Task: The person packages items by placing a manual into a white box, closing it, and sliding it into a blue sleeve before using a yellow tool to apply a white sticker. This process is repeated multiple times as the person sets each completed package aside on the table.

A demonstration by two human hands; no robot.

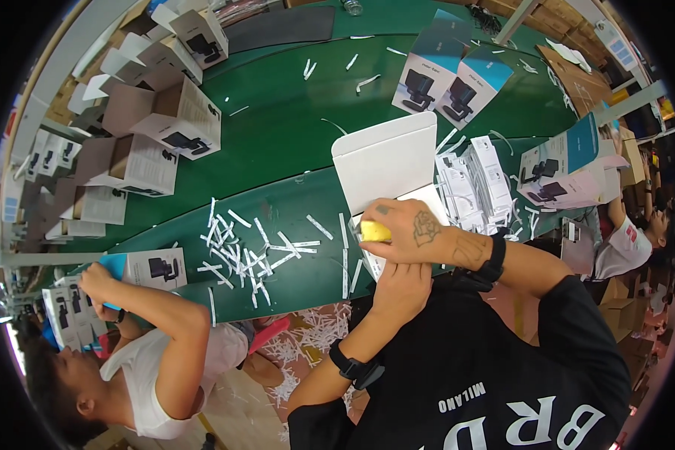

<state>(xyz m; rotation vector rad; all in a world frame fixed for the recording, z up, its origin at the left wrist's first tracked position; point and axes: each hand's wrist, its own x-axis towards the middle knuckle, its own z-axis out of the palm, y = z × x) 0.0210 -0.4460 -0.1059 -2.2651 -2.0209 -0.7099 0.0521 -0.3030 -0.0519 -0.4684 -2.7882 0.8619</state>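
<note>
A white carton (pixel 364 270) stands before me at the near edge of the green table, its wide lid (pixel 386 159) raised away from me. My right hand (pixel 411 231) reaches across the carton with fingers curled around a small yellow block (pixel 375 231), perhaps a sponge. Just nearer to me, my left hand (pixel 402 294) grips the carton's near side; its fingertips are partly hidden. The right hand and wrist cover most of the carton's opening, so its contents do not show.
Cut paper strips (pixel 247 259) are scattered left of the carton. Bundled white leaflets (pixel 484 184) lie at its right. Printed boxes (pixel 435 82) stand beyond, with several open boxes (pixel 180 124) at far left. Co-workers (pixel 165 352) sit at both sides.
</note>
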